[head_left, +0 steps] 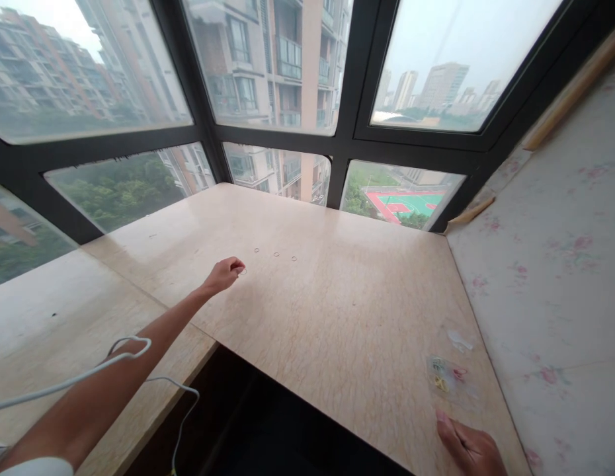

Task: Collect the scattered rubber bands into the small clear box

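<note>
Out over the stone windowsill, my left hand [227,274] is closed in a pinch on a small thin ring [245,272], which pokes out past the fingertips. Three similar rings lie spaced in a row just beyond it: a left one [256,250], a middle one [276,254] and a right one [294,258]. At the lower right, my right hand [470,448] is curled with its thumb on top; whatever its fingers may hold is hidden. Just past that thumb sits a clear plastic box [453,383] with green, yellow and red loops inside, too small to name surely.
A clear plastic piece [459,340] lies behind the box. White cables [79,380] cross my left forearm and hang over the sill's edge [208,350], beside a dark gap. Dark-framed windows [282,142] stand at the back, and a flowered wall [550,277] on the right.
</note>
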A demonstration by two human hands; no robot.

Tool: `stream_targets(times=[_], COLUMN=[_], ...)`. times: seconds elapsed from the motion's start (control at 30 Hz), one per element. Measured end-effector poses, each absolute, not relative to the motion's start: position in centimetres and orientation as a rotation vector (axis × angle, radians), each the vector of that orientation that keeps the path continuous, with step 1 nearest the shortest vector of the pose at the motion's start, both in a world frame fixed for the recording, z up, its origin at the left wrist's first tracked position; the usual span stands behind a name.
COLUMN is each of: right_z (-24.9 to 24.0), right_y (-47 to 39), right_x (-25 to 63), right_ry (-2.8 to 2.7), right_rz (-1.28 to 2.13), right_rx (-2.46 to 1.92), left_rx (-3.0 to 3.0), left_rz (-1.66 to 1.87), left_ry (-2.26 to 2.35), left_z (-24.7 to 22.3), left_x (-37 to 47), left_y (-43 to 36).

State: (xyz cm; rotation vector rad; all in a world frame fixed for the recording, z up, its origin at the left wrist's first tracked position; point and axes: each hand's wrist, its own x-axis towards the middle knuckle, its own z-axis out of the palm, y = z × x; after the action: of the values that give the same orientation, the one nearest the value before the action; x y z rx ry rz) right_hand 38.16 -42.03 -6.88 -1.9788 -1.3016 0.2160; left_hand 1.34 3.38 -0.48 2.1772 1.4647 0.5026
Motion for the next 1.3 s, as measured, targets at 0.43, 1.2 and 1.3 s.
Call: stream_targets(times=[0.43, 1.2, 1.3], right_z=[-5.9, -5.5, -5.3], right_y=[-41.0, -41.3, -41.2], right_x=[37.2, 37.2, 37.1], right_ry=[-1.293, -1.200, -1.186], right_rz=[0.182, 0.295, 0.311], right_rx=[-1.989, -1.922, -1.933], left_rx=[1.862, 2.156, 2.174], left_rz=[0.452, 0.351, 0.396], left_ry=[0.652, 0.409, 0.517], left_z=[1.9, -2.8, -3.8], left_x=[21.0, 31.0, 28.4], left_y=[-10.7, -20.1, -18.2])
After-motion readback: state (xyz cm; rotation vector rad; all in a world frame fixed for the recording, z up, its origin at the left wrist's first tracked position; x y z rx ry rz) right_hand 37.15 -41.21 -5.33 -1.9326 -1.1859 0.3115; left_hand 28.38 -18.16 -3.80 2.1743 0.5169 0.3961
